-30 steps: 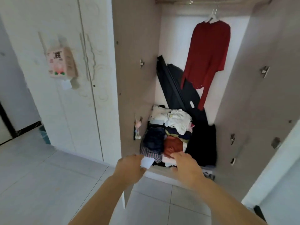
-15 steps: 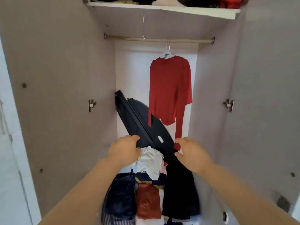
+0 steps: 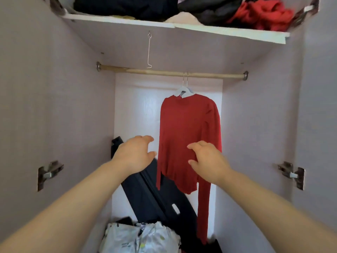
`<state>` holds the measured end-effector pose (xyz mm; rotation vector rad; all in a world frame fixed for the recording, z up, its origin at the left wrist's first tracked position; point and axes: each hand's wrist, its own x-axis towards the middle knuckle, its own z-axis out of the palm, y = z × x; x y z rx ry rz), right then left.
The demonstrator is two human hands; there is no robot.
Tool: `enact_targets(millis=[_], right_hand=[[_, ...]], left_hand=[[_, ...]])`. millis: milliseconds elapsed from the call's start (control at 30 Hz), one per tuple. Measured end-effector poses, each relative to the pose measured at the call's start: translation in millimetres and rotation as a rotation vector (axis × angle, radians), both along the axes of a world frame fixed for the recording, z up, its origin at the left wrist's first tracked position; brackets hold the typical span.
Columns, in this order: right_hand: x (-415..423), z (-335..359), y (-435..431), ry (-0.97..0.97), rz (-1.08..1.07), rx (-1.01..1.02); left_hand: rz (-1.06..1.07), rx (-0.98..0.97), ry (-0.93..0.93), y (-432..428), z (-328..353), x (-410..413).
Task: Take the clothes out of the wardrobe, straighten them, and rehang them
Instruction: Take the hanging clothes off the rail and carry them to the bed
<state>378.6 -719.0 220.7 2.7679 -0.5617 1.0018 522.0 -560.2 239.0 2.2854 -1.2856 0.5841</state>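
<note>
Two bare hands are held up inside the open wardrobe [image 3: 54, 106]. The left hand [image 3: 134, 155] is just to the left of the red top [image 3: 184, 125]. Its fingers are spread and a little bent, and it holds nothing. The right hand [image 3: 207, 159] is in front of the lower part of the red top. Its fingers are loose and a little bent too, and nothing is in them. I cannot tell if the right hand touches the cloth.

The red top has long sleeves. It hangs on a white hanger [image 3: 184, 91], and the hanger hooks over the wooden rail [image 3: 145, 71] toward the right side. The right sleeve hangs down low, well past the bottom of the top. A thin wire hook [image 3: 149, 52] hangs from the underside of the shelf [image 3: 231, 32], near the left part of the rail, with nothing on it.

On the shelf above lie heaps of clothes, dark clothes [image 3: 124, 6] on the left and red clothes [image 3: 260, 13] on the right.

Behind the hands, a black case [image 3: 145, 196] leans tilted against the far wall, with its top at the left. At the bottom of the wardrobe, near the person, lies a white cloth with small prints [image 3: 140, 238]. A metal hinge [image 3: 48, 172] sits on the left wall and another hinge [image 3: 291, 173] on the right wall.
</note>
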Motion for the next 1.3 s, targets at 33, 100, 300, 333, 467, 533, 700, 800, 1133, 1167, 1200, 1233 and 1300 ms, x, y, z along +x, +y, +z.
enact_targets(millis=[33,100,300,333,467,533,700,800,1133,1167,1200,1233,1300], right_hand=[[12.6,7.6,-12.5,-0.012,0.015,-0.022],[36.0,24.4,-36.7,-0.029,0.035,-0.044],[94.1,68.0,-103.3,-0.055,0.003,-0.142],[102.5,73.5,-112.7,-0.058,-0.005,-0.158],[132.1,95.1,-145.2,-0.092,-0.041,-0.250],[146.8,107.4,-157.3,-0.096,-0.073,-0.343],[187.9,145.1,-182.3,-0.147,-0.155,-0.434],[201.4,157.8,-200.0,-0.207,-0.175,-0.401],[226.6,180.3,-257.2,-0.279,-0.191,-0.399],[229.4,180.9,-262.8,-0.310,-0.170,-0.379],[232.8,181.5,-268.2,-0.343,-0.146,-0.362],[236.6,182.9,-273.3,-0.375,-0.125,-0.352],[244.6,187.0,-283.2,-0.426,-0.097,-0.348]], left_hand=[[0.004,-0.009,-0.005,-11.9,8.1,8.5],[0.017,-0.025,-0.014,-33.7,24.9,24.1],[0.072,-0.055,-0.105,-85.4,66.2,66.4],[0.076,-0.054,-0.122,-92.5,71.5,74.0],[0.064,-0.069,-0.166,-123.3,88.0,106.1],[0.041,-0.086,-0.193,-138.7,94.9,122.1],[-0.077,-0.187,-0.153,-168.1,110.7,169.1],[-0.100,-0.252,-0.138,-179.0,112.4,197.6],[-0.039,-0.216,-0.178,-217.1,115.6,239.8],[-0.029,-0.212,-0.188,-219.9,116.9,240.6],[-0.017,-0.209,-0.204,-222.7,118.4,241.1],[-0.006,-0.204,-0.223,-225.6,120.5,241.5],[0.011,-0.200,-0.258,-232.7,126.8,241.4]])
